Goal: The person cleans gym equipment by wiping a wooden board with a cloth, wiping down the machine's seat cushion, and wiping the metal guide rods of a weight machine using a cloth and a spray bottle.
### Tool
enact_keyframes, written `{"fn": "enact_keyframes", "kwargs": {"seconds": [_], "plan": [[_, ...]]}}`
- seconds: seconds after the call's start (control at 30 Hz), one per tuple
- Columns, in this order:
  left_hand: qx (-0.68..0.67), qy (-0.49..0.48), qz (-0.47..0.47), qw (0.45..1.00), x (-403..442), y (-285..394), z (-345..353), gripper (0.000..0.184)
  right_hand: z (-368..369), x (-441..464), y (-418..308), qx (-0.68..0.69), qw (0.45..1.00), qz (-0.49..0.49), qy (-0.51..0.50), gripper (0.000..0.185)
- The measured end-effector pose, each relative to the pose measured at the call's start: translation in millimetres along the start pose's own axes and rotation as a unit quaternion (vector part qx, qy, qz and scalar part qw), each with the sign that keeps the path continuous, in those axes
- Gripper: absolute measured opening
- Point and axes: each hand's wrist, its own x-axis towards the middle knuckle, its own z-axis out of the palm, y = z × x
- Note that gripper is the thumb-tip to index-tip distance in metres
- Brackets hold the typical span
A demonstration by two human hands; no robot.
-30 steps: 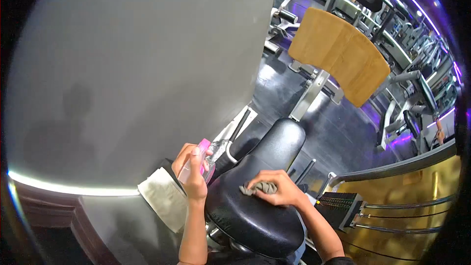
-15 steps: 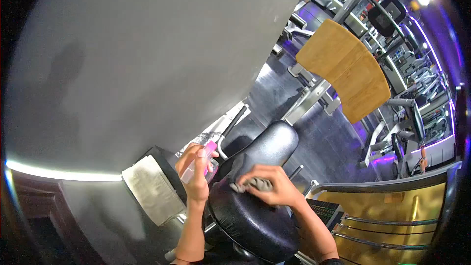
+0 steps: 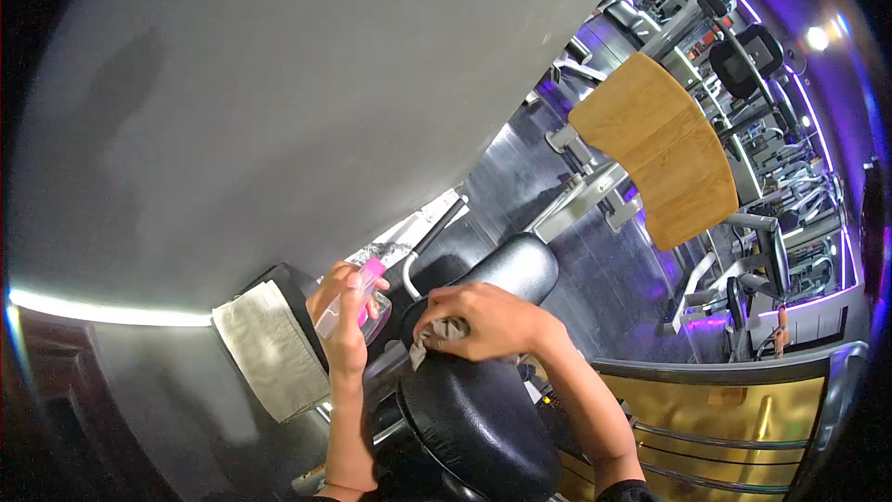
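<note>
My left hand (image 3: pixel 346 321) is wrapped round a small clear bottle with a pink top (image 3: pixel 372 270), held tilted above the left side of the bench. My right hand (image 3: pixel 497 321) grips a crumpled grey cloth (image 3: pixel 427 339) at the upper end of a rounded black padded seat (image 3: pixel 478 423). The cloth seems to touch the seat's edge. Beyond that hand lies a longer black pad (image 3: pixel 520 270), partly covered by my fingers and wrist.
A beige towel (image 3: pixel 274 353) drapes over a black pad at left, beside a grey wall (image 3: pixel 279 130). A curved wooden board (image 3: pixel 660 149) on a metal frame stands ahead. Gold panelling with metal rails (image 3: pixel 725 443) is at lower right; gym machines (image 3: pixel 780 177) fill the far right.
My right hand has moved left and upward with the cloth, toward the seat's upper edge. My left hand and the bottle sit slightly further left; the camera view has shifted a little.
</note>
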Motion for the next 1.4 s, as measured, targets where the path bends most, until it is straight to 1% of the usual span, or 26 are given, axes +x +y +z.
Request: {"fn": "enact_keyframes", "kwargs": {"seconds": [0.07,0.1,0.17,0.2,0.27,0.4,0.47,0.53,0.57,0.6,0.67,0.73,0.8,0.83,0.87,0.93,0.97,1.0,1.03,1.07,1.1,1.17,1.2,1.27,1.33,1.4], "plan": [[-0.001,-0.013,0.002,1.0,1,1,-2,0.031,6,17,26,-0.046,0.993,0.08,-0.077,0.025],[-0.004,-0.028,0.001,1.0,1,0,-3,0.031,7,25,37,-0.045,0.993,0.079,-0.08,0.025],[0.0,-0.036,-0.011,0.999,0,-3,-7,0.032,10,44,53,-0.075,0.966,0.146,-0.199,0.032],[0.003,-0.047,-0.021,0.999,1,-4,-8,0.032,12,55,55,-0.074,0.966,0.145,-0.2,0.032],[-0.002,-0.053,-0.049,0.997,1,-6,-12,0.033,16,75,56,-0.153,0.913,0.18,-0.331,0.037],[0.011,-0.045,-0.103,0.994,1,-9,-18,0.036,0,83,14,-0.079,0.91,0.157,-0.376,0.036],[0.012,-0.048,-0.112,0.992,2,-10,-22,0.036,-1,74,12,-0.042,0.925,0.147,-0.347,0.04],[0.008,-0.049,-0.122,0.991,4,-16,-21,0.036,-4,66,19,0.025,0.952,0.092,-0.29,0.045],[-0.008,-0.057,-0.124,0.991,5,-19,-20,0.035,-7,67,21,0.028,0.931,0.155,-0.33,0.046],[-0.023,-0.065,-0.127,0.989,5,-21,-19,0.034,-7,64,29,0.029,0.929,0.158,-0.332,0.046],[-0.031,-0.071,-0.126,0.989,6,-25,-17,0.032,-4,55,61,-0.051,0.933,0.194,-0.299,0.047],[-0.037,-0.079,-0.126,0.988,6,-30,-16,0.031,1,44,98,-0.045,0.935,0.188,-0.297,0.047],[-0.035,-0.098,-0.121,0.987,6,-34,-19,0.03,8,32,117,-0.027,0.944,0.218,-0.245,0.047],[-0.032,-0.096,-0.121,0.987,5,-34,-19,0.03,13,26,115,-0.035,0.957,0.204,-0.204,0.039],[-0.035,-0.101,-0.139,0.984,5,-34,-18,0.031,16,21,110,-0.034,0.957,0.201,-0.206,0.039],[-0.037,-0.103,-0.157,0.982,6,-36,-20,0.031,19,14,90,0.069,0.981,0.134,-0.126,0.028],[-0.021,-0.143,-0.17,0.975,8,-37,-23,0.032,20,12,75,0.062,0.987,0.109,-0.097,0.02],[-0.005,-0.183,-0.181,0.966,9,-39,-23,0.032,16,11,62,0.063,0.987,0.109,-0.098,0.02],[-0.013,-0.189,-0.218,0.957,10,-38,-21,0.032,11,9,49,0.091,0.99,0.071,-0.081,0.023],[-0.013,-0.19,-0.217,0.957,12,-38,-21,0.032,7,8,38,0.117,0.991,0.033,-0.061,0.026],[-0.002,-0.211,-0.225,0.951,14,-38,-21,0.032,4,3,26,0.118,0.991,0.034,-0.058,0.026],[-0.001,-0.236,-0.242,0.941,15,-37,-18,0.031,2,-11,11,0.111,0.993,0.036,0.032,0.019],[-0.002,-0.241,-0.245,0.939,16,-38,-18,0.031,6,-17,14,0.113,0.992,0.04,0.036,0.019],[-0.053,-0.254,-0.253,0.932,16,-39,-17,0.03,14,-33,23,0.112,0.979,0.14,0.097,0.019],[-0.043,-0.27,-0.244,0.93,15,-39,-16,0.03,28,-51,51,0.08,0.977,0.165,0.112,0.019],[-0.032,-0.286,-0.231,0.929,16,-38,-15,0.03,43,-64,78,0.106,0.955,0.237,0.141,0.02]]}}
